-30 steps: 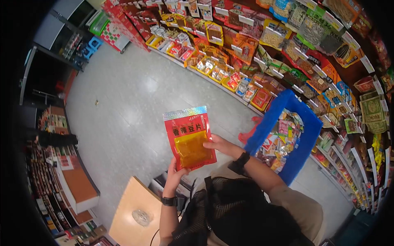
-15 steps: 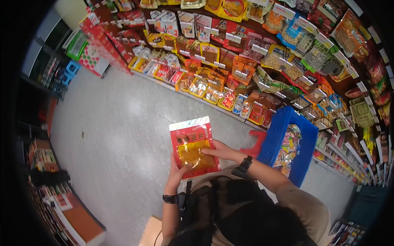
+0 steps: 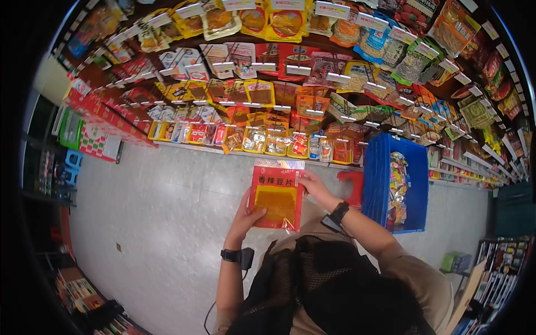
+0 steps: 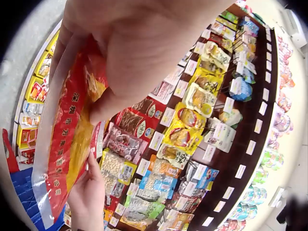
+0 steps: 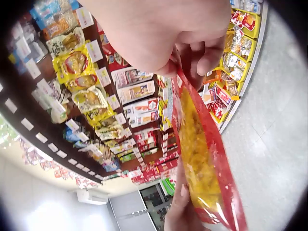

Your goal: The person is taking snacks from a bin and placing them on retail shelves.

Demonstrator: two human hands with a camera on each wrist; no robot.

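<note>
Both hands hold a red snack packet in front of the body, its printed front facing up in the head view. The packet has a silvery top strip, dark lettering and a yellow window. My left hand grips the lower left edge, thumb across the front. At the upper right edge, my right hand pinches the packet between thumb and fingers. The left wrist view shows the left thumb pressed on the yellow part. From the right wrist, the packet appears side-on, with the right fingers partly hidden behind it.
Shelves of hanging snack bags stretch across the front, with yellow bins of small packets along the bottom. To the right stands a blue basket holding several colourful packets, beside a red stool-like object. Grey floor lies to the left.
The head view has turned, so the shelves now run more squarely ahead. The packet has straightened and shifted right in view; the right hand has moved up its edge toward the top corner.
</note>
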